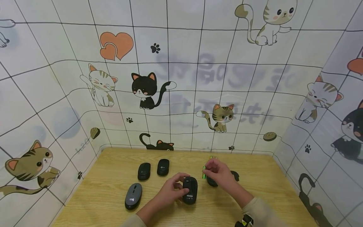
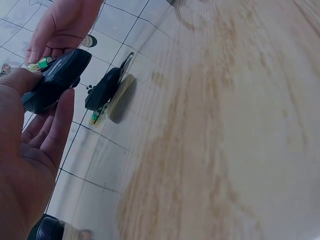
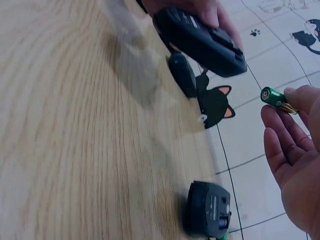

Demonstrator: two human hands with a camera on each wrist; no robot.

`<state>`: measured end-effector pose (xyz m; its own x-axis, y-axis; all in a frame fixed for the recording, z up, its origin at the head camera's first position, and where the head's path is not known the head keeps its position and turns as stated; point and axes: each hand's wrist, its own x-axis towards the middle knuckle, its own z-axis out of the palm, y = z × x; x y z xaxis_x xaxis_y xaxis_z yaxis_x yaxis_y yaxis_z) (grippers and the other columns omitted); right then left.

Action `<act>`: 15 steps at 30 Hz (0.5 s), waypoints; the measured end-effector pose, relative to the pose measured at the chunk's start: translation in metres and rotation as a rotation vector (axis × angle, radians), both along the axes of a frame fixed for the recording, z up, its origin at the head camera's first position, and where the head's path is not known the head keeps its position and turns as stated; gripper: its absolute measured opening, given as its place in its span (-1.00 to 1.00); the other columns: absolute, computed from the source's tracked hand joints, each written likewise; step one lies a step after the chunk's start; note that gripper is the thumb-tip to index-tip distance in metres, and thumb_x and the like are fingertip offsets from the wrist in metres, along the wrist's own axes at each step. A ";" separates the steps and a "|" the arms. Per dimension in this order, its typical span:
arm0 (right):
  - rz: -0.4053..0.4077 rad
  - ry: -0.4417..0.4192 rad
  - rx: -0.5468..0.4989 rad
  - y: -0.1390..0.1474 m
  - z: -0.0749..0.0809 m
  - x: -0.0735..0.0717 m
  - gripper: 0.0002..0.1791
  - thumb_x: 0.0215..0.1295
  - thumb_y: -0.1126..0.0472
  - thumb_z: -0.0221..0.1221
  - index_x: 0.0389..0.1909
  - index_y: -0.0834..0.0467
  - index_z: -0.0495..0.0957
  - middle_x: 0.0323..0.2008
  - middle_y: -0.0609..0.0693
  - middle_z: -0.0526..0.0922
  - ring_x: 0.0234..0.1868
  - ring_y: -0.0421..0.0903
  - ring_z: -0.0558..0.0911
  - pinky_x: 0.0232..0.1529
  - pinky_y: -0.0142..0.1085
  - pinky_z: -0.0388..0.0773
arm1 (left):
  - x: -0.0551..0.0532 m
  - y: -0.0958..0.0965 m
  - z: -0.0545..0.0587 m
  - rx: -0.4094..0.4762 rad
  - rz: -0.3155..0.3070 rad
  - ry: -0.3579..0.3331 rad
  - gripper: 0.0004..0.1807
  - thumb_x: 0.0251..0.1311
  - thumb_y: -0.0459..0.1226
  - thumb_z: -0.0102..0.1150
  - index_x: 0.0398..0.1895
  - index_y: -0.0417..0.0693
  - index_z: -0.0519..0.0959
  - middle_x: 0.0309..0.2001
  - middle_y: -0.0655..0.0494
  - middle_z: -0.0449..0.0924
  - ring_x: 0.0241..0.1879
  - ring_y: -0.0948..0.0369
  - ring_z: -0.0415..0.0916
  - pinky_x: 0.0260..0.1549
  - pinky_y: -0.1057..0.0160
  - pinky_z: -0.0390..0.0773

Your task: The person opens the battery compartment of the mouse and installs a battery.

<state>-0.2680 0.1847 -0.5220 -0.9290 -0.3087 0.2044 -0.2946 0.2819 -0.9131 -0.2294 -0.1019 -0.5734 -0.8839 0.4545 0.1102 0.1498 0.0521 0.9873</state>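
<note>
My left hand (image 1: pixel 173 189) grips a black computer mouse (image 1: pixel 190 190) above the table, its labelled underside turned up. In the right wrist view this mouse (image 3: pixel 200 42) shows a recess along its underside. To the right, my right hand (image 1: pixel 220 175) pinches a green and gold battery (image 3: pixel 277 99) between thumb and fingers; in the head view the battery (image 1: pixel 204 172) stands out left of the fingertips. Partly hidden beneath the right hand lies another black mouse (image 1: pixel 211 181). Seen from the right wrist, a mouse on the table (image 3: pixel 209 210) has an uncovered battery slot.
Two black mice, one (image 1: pixel 144 171) beside the other (image 1: pixel 163 167), sit at the back left of the wooden table (image 1: pixel 93 201). A grey mouse (image 1: pixel 133 196) lies nearer. More batteries (image 1: pixel 213 157) are behind the right hand, and a dark piece (image 1: pixel 235 175) lies right of it.
</note>
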 end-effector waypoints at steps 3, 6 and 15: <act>0.039 -0.003 -0.019 -0.006 0.004 0.007 -0.78 0.48 0.25 0.46 -0.03 0.20 0.62 -0.15 0.08 0.81 -0.16 -0.07 0.77 -0.14 -0.27 0.72 | 0.001 0.000 0.000 -0.003 0.001 0.010 -0.45 0.48 -0.37 0.41 0.47 0.03 0.55 0.07 -0.05 0.60 -0.15 0.11 0.76 -0.37 0.15 0.82; 0.063 -0.004 -0.024 -0.012 0.008 0.014 -0.78 0.48 0.23 0.46 -0.05 0.21 0.62 -0.15 0.09 0.82 -0.16 -0.05 0.77 -0.13 -0.27 0.72 | 0.001 0.001 0.000 -0.006 0.008 0.016 -0.46 0.48 -0.38 0.42 0.45 0.07 0.56 0.06 -0.04 0.60 -0.16 0.12 0.77 -0.37 0.16 0.82; 0.069 -0.004 -0.043 -0.029 0.010 0.027 -0.79 0.48 0.23 0.46 -0.06 0.21 0.64 -0.16 0.08 0.83 -0.15 -0.05 0.76 -0.14 -0.29 0.70 | 0.001 0.001 0.001 0.003 -0.003 0.013 -0.46 0.49 -0.38 0.40 0.46 0.07 0.56 0.08 -0.03 0.60 -0.16 0.12 0.76 -0.37 0.16 0.82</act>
